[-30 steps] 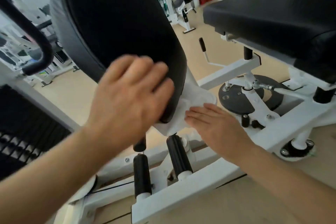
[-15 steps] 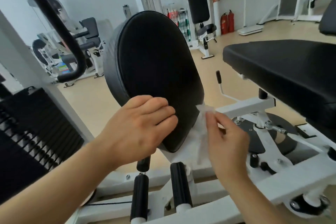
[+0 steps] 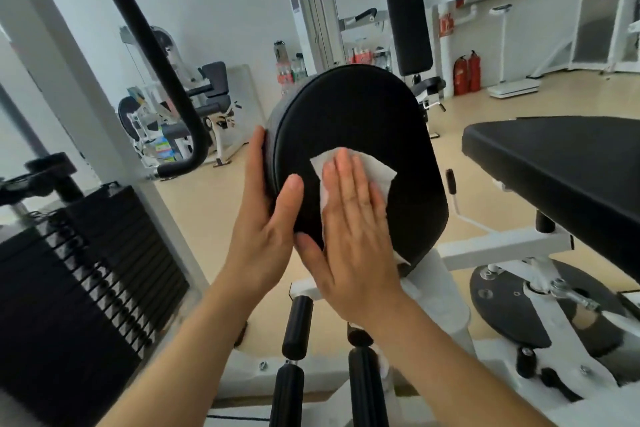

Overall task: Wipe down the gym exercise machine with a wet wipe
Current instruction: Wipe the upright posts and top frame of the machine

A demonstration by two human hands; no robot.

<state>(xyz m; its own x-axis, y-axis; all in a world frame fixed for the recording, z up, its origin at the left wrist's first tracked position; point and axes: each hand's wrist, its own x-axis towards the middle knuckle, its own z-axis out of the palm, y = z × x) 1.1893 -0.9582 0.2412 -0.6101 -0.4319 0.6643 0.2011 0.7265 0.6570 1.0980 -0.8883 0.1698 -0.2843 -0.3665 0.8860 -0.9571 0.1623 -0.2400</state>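
A rounded black pad (image 3: pixel 360 114) of the white-framed exercise machine stands upright in the middle of the view. My right hand (image 3: pixel 349 236) lies flat on the pad's front face and presses a white wet wipe (image 3: pixel 375 172) against it; the wipe's corners show above and beside my fingers. My left hand (image 3: pixel 266 215) grips the pad's left edge, fingers behind it and thumb on the front.
A black seat cushion (image 3: pixel 561 170) juts in from the right. A black weight stack (image 3: pixel 86 270) fills the lower left, with a curved black handle bar (image 3: pixel 156 62) above it. Two black foot rollers (image 3: pixel 294 357) and the white frame (image 3: pixel 502 246) lie below. Other machines and fire extinguishers (image 3: pixel 467 74) stand behind.
My right hand brought the wipe from the pad's lower edge up onto its front face and flattened on it. My left hand shifted from the front to the pad's left edge.
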